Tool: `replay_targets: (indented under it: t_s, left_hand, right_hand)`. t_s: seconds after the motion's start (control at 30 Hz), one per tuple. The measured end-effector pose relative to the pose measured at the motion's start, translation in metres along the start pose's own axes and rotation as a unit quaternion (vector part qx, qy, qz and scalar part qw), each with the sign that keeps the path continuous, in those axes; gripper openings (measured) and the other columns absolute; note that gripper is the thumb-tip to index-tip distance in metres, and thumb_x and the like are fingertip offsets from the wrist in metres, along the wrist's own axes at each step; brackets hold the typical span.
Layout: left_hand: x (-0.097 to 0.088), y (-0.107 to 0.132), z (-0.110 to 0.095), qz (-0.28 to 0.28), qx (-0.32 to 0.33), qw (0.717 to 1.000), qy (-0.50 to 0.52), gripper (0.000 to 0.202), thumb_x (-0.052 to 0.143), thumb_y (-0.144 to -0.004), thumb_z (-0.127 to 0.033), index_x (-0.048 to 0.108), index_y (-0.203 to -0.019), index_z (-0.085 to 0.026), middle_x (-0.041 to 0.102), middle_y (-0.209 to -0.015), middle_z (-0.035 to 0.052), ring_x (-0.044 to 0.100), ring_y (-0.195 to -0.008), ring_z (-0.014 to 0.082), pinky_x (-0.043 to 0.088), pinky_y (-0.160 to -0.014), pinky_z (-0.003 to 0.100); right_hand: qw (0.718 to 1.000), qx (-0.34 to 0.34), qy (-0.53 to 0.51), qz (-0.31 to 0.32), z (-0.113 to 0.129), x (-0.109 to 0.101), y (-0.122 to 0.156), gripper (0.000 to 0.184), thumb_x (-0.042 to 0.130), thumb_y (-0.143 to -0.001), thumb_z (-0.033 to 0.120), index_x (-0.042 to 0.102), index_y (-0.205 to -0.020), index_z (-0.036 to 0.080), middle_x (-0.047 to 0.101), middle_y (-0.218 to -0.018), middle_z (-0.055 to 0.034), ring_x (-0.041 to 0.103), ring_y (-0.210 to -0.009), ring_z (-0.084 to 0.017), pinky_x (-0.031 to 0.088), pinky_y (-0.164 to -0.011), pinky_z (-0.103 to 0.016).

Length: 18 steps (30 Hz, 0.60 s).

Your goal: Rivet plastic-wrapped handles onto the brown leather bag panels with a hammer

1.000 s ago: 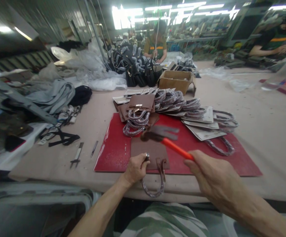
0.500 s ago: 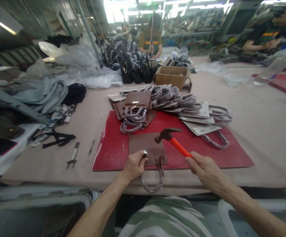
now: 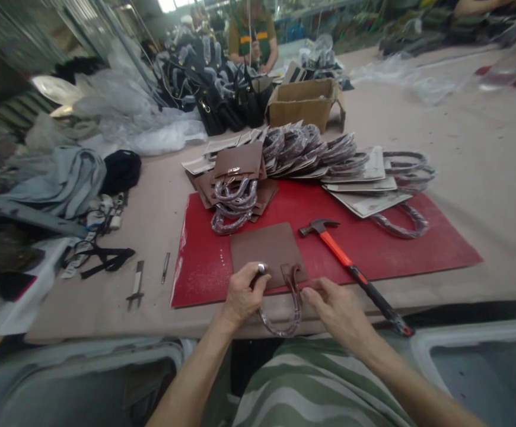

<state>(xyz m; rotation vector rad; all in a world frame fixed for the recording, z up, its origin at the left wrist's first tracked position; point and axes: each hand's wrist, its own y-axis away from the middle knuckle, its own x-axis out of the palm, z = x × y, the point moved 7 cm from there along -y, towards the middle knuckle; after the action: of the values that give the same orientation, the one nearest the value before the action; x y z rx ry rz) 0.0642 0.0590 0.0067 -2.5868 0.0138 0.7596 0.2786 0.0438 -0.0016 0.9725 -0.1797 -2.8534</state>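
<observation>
A brown leather panel point(image 3: 264, 249) lies on the red mat point(image 3: 329, 237) near the table's front edge, with a plastic-wrapped handle point(image 3: 284, 320) hanging off its near side. My left hand point(image 3: 242, 293) is closed around a small metal punch point(image 3: 261, 270) standing on the panel's near left corner. My right hand point(image 3: 335, 308) touches the handle's right end tab with pinched fingers. A hammer point(image 3: 351, 270) with an orange and black shaft lies on the mat just right of the panel.
Stacks of brown panels point(image 3: 238, 172) and wrapped handles point(image 3: 311, 151) lie at the mat's far side. A cardboard box point(image 3: 305, 104) and black bags point(image 3: 222, 95) stand behind. Snips point(image 3: 136, 284) and a thin tool point(image 3: 165, 267) lie left of the mat. A person works at the far end.
My right hand has put the hammer down on the mat and moved to the handle's tab. My left hand has stayed on the punch. The view has tilted downward.
</observation>
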Motion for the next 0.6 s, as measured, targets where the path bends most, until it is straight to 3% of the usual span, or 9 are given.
replay_targets:
  t_s: [0.07,0.17,0.3,0.43,0.53,0.6]
  left_hand:
    - [-0.002,0.0,0.002,-0.011,-0.008,1.0,0.006,0.011,0.06,-0.089,-0.019,0.068,-0.097,-0.019,0.074,-0.094,0.0058,0.071,-0.088,0.0174,0.057,-0.081,0.028]
    - [-0.005,-0.002,0.01,-0.021,-0.054,0.998,0.027,0.012,0.061,-0.088,-0.017,0.07,-0.095,-0.018,0.075,-0.092,0.005,0.072,-0.085,0.0172,0.058,-0.078,0.027]
    - [-0.007,-0.005,0.021,-0.016,-0.132,0.988,0.082,0.012,0.061,-0.087,-0.018,0.071,-0.095,-0.018,0.077,-0.09,0.0043,0.074,-0.083,0.0175,0.06,-0.076,0.028]
    - [-0.006,-0.006,0.006,-0.002,-0.082,0.995,0.053,0.012,0.06,-0.088,-0.016,0.072,-0.092,-0.018,0.077,-0.089,0.0043,0.073,-0.083,0.0172,0.059,-0.077,0.027]
    - [-0.007,-0.002,-0.008,-0.014,-0.027,0.999,0.03,0.012,0.061,-0.088,-0.017,0.072,-0.094,-0.019,0.077,-0.091,0.0054,0.074,-0.085,0.0175,0.059,-0.076,0.026]
    - [-0.009,0.001,-0.008,-0.023,-0.038,0.999,0.031,0.012,0.061,-0.089,-0.017,0.072,-0.094,-0.018,0.078,-0.091,0.005,0.074,-0.084,0.0171,0.06,-0.075,0.025]
  right_hand:
    - [0.982,0.089,-0.158,0.059,-0.007,0.033,0.009,0.036,0.055,-0.086,0.054,0.063,-0.083,0.02,0.067,-0.072,-0.0047,0.064,-0.066,-0.022,0.05,-0.059,-0.032]
    - [0.913,0.19,-0.355,0.064,-0.013,0.061,0.017,0.041,0.065,-0.077,0.059,0.06,-0.08,0.019,0.064,-0.067,-0.0019,0.06,-0.057,-0.018,0.05,-0.05,-0.03]
    - [0.822,0.25,-0.509,0.053,-0.009,0.07,0.02,0.046,0.079,-0.068,0.056,0.056,-0.085,0.02,0.067,-0.07,-0.0005,0.059,-0.049,-0.015,0.047,-0.043,-0.026]
    - [0.735,0.314,-0.594,0.088,-0.003,0.076,0.023,0.04,0.068,-0.083,0.056,0.059,-0.097,0.02,0.073,-0.079,-0.004,0.057,-0.042,-0.013,0.037,-0.034,-0.021]
    - [0.747,0.318,-0.575,0.104,-0.003,0.077,0.021,0.04,0.064,-0.087,0.055,0.064,-0.099,0.017,0.076,-0.089,-0.0082,0.055,-0.037,-0.01,0.03,-0.03,-0.019]
    - [0.775,0.309,-0.544,0.092,-0.005,0.076,0.018,0.039,0.07,-0.083,0.052,0.068,-0.093,0.014,0.076,-0.089,-0.0105,0.061,-0.044,-0.012,0.038,-0.034,-0.02]
